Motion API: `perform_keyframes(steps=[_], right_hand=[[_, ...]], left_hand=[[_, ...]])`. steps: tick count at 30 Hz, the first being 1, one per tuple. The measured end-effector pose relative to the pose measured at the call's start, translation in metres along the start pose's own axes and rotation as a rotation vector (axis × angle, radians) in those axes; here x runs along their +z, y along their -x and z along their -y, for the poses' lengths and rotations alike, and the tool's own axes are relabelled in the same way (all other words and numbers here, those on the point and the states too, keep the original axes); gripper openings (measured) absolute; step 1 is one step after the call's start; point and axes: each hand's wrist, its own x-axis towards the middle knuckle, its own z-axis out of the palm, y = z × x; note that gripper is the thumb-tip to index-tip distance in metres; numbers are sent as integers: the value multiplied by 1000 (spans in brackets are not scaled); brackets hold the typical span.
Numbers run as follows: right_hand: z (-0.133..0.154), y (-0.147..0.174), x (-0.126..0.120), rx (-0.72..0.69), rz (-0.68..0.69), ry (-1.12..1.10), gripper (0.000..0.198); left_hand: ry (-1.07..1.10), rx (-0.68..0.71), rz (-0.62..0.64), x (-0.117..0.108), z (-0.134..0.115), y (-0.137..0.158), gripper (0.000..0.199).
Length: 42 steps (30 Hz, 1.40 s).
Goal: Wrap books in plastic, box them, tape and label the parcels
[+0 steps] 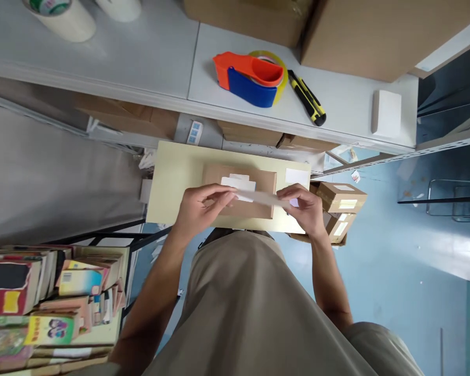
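Observation:
Between my two hands a thin pale sheet of paper (261, 198) is stretched, seen nearly edge-on and slightly blurred. My left hand (199, 210) pinches its left end between thumb and fingers. The right end is gripped by my right hand (306, 208), fingers closed. Below the sheet, a flat cardboard box (215, 177) lies on a cream tabletop (180, 172). White labels or cards (241, 183) show on the box, partly hidden by the sheet and my left hand. Another white paper (296, 176) lies on the tabletop near my right hand.
On the grey shelf (152, 57) ahead sit an orange-and-blue tape dispenser (253, 78), a yellow-black box cutter (307, 98), a small white box (387, 113) and large cartons (356, 36). Cardboard boxes (342, 197) stack at right. Books (82, 279) fill a rack at lower left.

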Motion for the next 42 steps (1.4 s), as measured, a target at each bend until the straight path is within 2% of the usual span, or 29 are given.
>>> perform_keyframes(steps=[4, 10, 17, 22, 25, 28, 34, 37, 39, 42], right_hand=[[32, 3, 33, -139, -41, 110, 15], [48, 4, 83, -147, -87, 192, 15], [63, 2, 124, -118, -90, 230, 16], [62, -1, 145, -132, -73, 266, 16], [64, -4, 161, -119, -56, 380, 24], [72, -7, 185, -102, -48, 471, 18], [83, -15, 242, -163, 6, 501, 11], [81, -20, 257, -189, 27, 535, 5], [78, -23, 262, -189, 44, 536, 10], [75, -27, 261, -139, 26, 509, 13]], left_hand=[[183, 11, 24, -39, 6, 18, 34], [327, 28, 69, -85, 22, 28, 32], [406, 37, 100, -125, 28, 28, 28], [386, 68, 72, -141, 37, 28, 28], [310, 96, 36, -148, 42, 28, 43], [175, 158, 37, -153, 46, 27, 55], [-23, 276, 91, -162, 52, 28, 61], [-67, 272, 121, -167, 51, 31, 60], [-76, 250, 130, -170, 52, 32, 60], [-77, 172, 103, -176, 69, 29, 60]])
